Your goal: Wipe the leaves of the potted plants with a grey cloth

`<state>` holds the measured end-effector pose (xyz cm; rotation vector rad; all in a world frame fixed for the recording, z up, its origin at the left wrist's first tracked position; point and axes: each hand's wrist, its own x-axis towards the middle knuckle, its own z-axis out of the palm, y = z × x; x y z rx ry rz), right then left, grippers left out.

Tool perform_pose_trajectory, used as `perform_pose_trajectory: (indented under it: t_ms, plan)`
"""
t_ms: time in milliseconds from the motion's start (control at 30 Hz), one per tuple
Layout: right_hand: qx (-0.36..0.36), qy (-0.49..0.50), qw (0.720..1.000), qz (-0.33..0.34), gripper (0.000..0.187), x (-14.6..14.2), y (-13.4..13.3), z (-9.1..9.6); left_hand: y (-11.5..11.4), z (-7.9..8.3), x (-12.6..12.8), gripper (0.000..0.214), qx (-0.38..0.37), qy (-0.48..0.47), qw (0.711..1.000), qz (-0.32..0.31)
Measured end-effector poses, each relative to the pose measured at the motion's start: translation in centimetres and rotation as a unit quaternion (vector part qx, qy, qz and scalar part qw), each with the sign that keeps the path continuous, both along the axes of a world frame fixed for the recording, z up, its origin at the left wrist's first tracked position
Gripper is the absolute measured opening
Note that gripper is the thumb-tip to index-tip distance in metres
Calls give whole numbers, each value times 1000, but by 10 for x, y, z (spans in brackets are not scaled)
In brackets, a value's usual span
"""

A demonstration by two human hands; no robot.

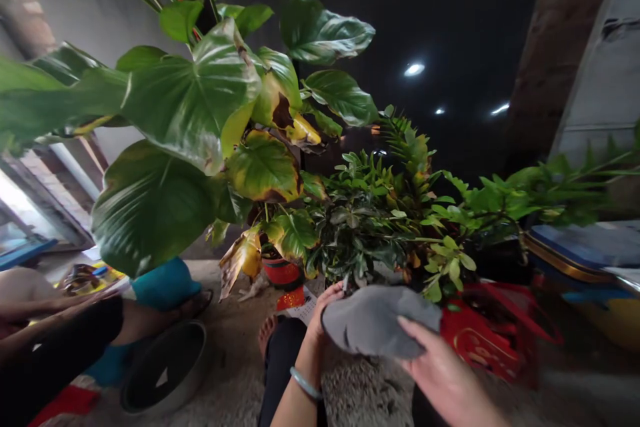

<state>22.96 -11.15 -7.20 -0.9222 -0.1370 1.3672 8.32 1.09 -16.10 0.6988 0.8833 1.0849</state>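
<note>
A flat grey sole-shaped piece (373,320), like an insole, is held out over my lap between both hands. My left hand (324,313) is closed on its left end, with some fingertips showing past the far edge and the rest hidden behind it. From the lower right, my right hand (430,353) grips the piece, thumb pressed on the upper face and fingers underneath, out of sight. A pale bangle (306,385) circles my left wrist.
Potted plants with large leaves (193,90) stand before me. Red bags (487,330) lie at right near stacked boxes (575,250). A dark basin (165,370) sits at left, beside another person's arm (65,327). Printed paper (303,309) lies on the ground.
</note>
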Motion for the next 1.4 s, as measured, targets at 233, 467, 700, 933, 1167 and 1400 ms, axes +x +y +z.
perform_pose_trajectory:
  t_ms: [233, 467, 700, 933, 1167, 1400]
  plan:
    - [172, -103, 952, -232, 38, 59, 53, 73, -3, 5, 0, 41, -23, -57, 998, 29]
    - [-66, 7, 996, -53, 17, 34, 7, -20, -4, 4, -1, 42, -4, -30, 997, 77]
    - [152, -84, 962, -210, 47, 75, 28, 42, -8, 8, 2, 44, 10, -42, 999, 3]
    - [-90, 53, 989, -100, 15, 29, 9, 0, -9, 7, 1, 40, 18, -38, 999, -21]
    - [22, -8, 979, -204, 38, 66, -15, 6, -8, 8, -3, 34, 32, -38, 999, 20]
    - [-66, 50, 971, -224, 15, 82, -14, -7, -20, -8, 17, 29, 34, 97, 987, -126]
